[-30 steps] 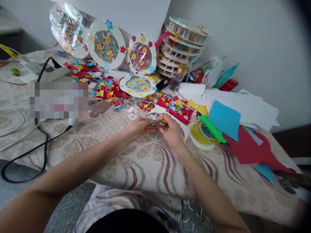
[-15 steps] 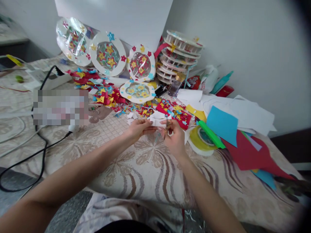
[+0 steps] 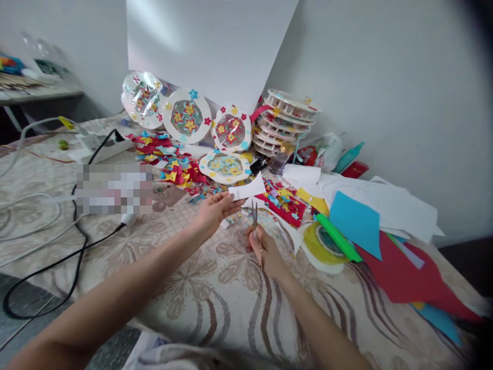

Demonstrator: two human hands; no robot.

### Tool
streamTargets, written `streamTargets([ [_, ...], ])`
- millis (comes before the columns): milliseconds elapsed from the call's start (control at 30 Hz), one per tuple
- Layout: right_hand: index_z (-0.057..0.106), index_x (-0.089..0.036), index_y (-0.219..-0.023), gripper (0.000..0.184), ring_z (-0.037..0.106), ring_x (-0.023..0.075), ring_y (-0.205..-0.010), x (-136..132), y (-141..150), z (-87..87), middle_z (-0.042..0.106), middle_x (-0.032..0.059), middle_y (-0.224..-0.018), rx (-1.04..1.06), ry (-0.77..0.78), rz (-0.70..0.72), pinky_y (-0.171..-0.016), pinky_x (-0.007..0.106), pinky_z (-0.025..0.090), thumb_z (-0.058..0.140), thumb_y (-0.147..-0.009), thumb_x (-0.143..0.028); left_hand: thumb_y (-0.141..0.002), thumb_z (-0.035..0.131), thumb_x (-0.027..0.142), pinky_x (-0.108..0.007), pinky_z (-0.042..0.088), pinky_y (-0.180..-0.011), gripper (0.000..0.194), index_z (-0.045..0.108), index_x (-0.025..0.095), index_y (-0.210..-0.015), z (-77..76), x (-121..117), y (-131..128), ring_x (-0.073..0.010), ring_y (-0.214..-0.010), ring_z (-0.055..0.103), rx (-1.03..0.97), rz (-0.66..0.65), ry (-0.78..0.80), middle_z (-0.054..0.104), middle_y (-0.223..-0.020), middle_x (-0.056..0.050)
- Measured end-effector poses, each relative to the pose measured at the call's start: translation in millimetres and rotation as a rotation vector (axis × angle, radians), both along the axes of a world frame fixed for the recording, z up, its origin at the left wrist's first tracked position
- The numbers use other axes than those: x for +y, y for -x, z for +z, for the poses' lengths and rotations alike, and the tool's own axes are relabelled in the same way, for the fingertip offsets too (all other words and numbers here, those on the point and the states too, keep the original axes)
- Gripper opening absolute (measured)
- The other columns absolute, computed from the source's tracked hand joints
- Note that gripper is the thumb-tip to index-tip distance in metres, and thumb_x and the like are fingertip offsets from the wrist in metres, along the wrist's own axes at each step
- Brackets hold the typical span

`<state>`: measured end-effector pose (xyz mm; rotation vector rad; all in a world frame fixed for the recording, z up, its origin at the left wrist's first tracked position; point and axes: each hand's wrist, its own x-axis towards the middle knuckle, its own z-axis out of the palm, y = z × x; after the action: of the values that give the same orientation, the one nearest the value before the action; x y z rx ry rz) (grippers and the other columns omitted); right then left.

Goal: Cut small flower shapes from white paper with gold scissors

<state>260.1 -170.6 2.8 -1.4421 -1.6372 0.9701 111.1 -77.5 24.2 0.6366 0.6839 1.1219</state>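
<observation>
My left hand [image 3: 216,210] pinches a small white paper piece [image 3: 249,188] with flared ends, held above the table. In my right hand [image 3: 265,246] is a pair of scissors [image 3: 254,215], its blades pointing away from me and slightly apart, below the paper and not touching it. A curved white paper strip [image 3: 287,228] lies just beyond the scissors on the cloth. Behind it, small colourful scraps [image 3: 283,195] are heaped on a red sheet.
Decorated round frames [image 3: 186,116] lean at the back beside stacked white rings [image 3: 287,121]. On the right lie a tape roll [image 3: 327,241], a green cutter [image 3: 339,237], blue paper [image 3: 355,221] and red paper [image 3: 404,267]. A black cable [image 3: 82,246] loops on the left.
My hands have moved apart. The scissors have dropped away from the paper towards me, while my left hand keeps hold of the white piece. The view has tilted up.
</observation>
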Motion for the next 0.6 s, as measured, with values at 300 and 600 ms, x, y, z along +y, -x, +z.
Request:
streamTargets([
  [300, 0.044, -0.021, -0.079, 0.036, 0.047, 0.0131, -0.055, 1, 0, 7.5, 0.047, -0.0041, -0.060, -0.061, 0.069, 0.016, -0.055, 0.026, 0.035, 0.041, -0.089, -0.056, -0.075, 0.070, 0.020, -0.030, 0.049, -0.079, 0.012, 0.061, 0.013, -0.079, -7.2, -3, -3, -0.0175, -0.084, 0.067, -0.068, 0.038, -0.049, 0.068, -0.081, -0.005],
  [600, 0.039, -0.022, -0.072, 0.036, 0.045, 0.0131, -0.053, 2, 5, 8.7, 0.044, -0.0048, -0.056, -0.114, 0.027, -0.012, -0.054, 0.025, 0.032, 0.038, -0.091, -0.052, -0.062, 0.079, 0.024, -0.018, 0.041, -0.062, 0.022, 0.066, 0.013, -0.076, -7.1, -11, -11, -0.0062, -0.063, 0.053, -0.062, 0.075, -0.101, 0.060, -0.072, 0.001],
])
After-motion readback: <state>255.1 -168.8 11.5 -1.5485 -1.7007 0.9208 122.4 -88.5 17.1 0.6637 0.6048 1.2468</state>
